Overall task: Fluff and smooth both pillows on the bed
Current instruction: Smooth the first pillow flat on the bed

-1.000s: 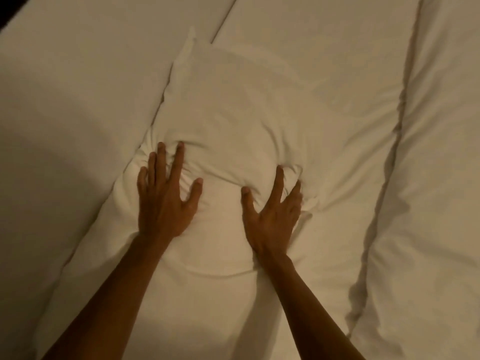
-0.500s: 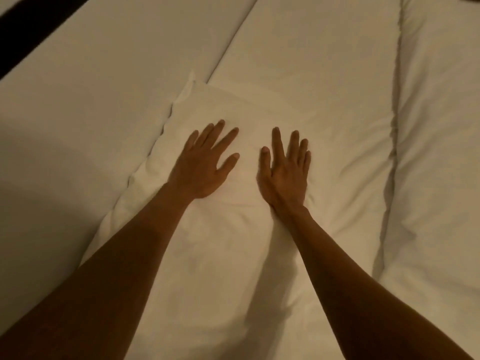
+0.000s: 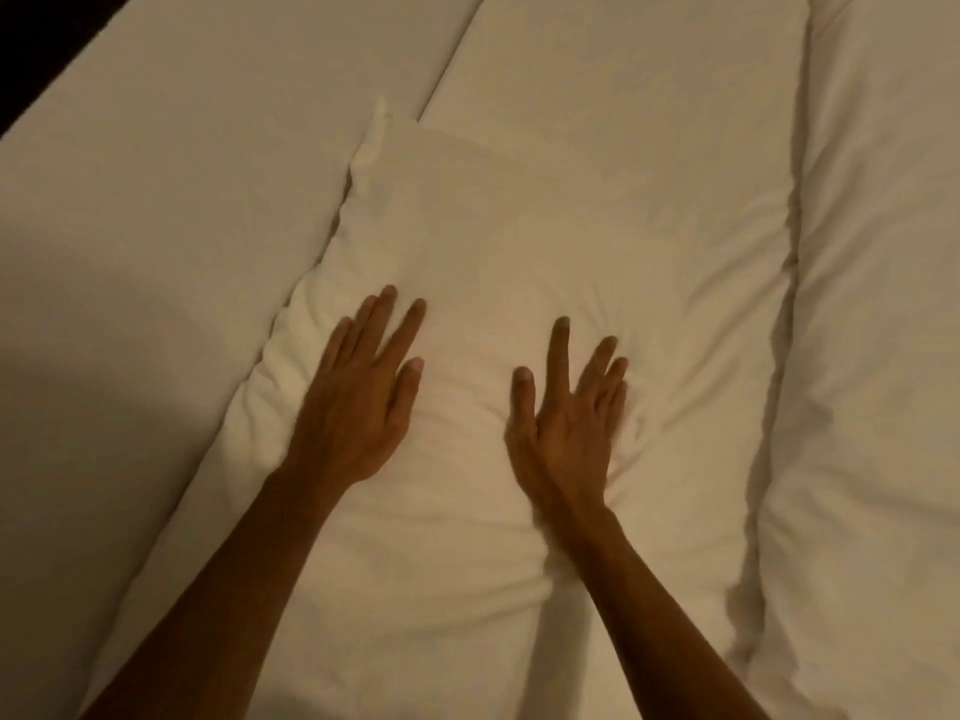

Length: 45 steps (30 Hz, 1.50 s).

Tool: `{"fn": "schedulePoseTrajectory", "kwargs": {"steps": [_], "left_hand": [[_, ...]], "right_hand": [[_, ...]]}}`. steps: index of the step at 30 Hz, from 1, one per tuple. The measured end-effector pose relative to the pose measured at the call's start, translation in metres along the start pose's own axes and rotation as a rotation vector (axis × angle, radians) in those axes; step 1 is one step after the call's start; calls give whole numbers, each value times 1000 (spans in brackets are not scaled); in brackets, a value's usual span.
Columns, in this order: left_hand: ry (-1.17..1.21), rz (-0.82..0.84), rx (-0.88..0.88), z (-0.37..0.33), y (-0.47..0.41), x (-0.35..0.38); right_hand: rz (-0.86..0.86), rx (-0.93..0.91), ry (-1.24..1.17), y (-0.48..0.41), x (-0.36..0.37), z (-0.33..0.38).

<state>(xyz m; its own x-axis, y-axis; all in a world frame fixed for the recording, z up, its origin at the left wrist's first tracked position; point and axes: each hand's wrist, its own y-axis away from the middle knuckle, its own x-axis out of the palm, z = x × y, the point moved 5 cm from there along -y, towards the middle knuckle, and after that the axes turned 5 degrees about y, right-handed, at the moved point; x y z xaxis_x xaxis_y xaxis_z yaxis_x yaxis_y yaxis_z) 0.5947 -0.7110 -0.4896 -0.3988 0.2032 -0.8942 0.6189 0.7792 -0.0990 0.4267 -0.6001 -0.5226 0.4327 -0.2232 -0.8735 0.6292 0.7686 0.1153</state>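
A white pillow (image 3: 509, 220) lies lengthwise on the bed in front of me, its far corner sticking up near the seam of the bedding. Both my hands lie flat on its middle, palms down, fingers spread. My left hand (image 3: 358, 397) is near the pillow's left edge, where the fabric bunches into small folds. My right hand (image 3: 566, 428) presses into the pillow to the right of centre, and creases fan out from its fingers. A second long white pillow (image 3: 878, 356) lies along the right side, untouched.
Pale bedding (image 3: 156, 241) covers the bed on the left, with a seam running up from the pillow's far corner. A dark strip (image 3: 36, 49) shows beyond the bed's edge at the top left.
Both hands slid back toward me and apart from the pillow's far part, and fresh creases appeared around them. A second ago they were pressed in lower down, fingers digging into the fabric.
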Motion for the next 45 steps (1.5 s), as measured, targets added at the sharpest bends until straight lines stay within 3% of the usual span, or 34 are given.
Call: {"fn": "schedulePoseTrajectory", "kwargs": {"steps": [2, 4, 8, 10, 13, 16, 19, 21, 25, 35, 45], "left_hand": [[-8, 65, 0, 20, 21, 5], [36, 7, -54, 22, 20, -9], [133, -138, -18, -13, 25, -36], [75, -29, 63, -22, 46, -26], [-59, 140, -19, 0, 82, -10], [-10, 106, -121, 6, 94, -25], [49, 67, -94, -10, 105, -42], [-26, 168, -70, -15, 132, -35], [-115, 320, -233, -18, 175, -39], [-153, 390, -193, -120, 219, -135], [-116, 358, -165, -245, 264, -148]], "right_hand": [[28, 102, -21, 6, 8, -16], [15, 151, -52, 4, 0, -17], [-86, -7, -109, 24, -23, 19], [-43, -84, -109, 54, -16, 30], [67, -31, -18, 90, 1, 11], [53, 97, -80, 99, -8, -3], [-2, 24, -180, 119, -22, 23], [105, 12, -104, 148, -12, 32], [304, 253, 79, 185, -5, -5], [286, 204, 256, 218, -149, -9], [249, 256, 208, 314, -249, -95]]}}
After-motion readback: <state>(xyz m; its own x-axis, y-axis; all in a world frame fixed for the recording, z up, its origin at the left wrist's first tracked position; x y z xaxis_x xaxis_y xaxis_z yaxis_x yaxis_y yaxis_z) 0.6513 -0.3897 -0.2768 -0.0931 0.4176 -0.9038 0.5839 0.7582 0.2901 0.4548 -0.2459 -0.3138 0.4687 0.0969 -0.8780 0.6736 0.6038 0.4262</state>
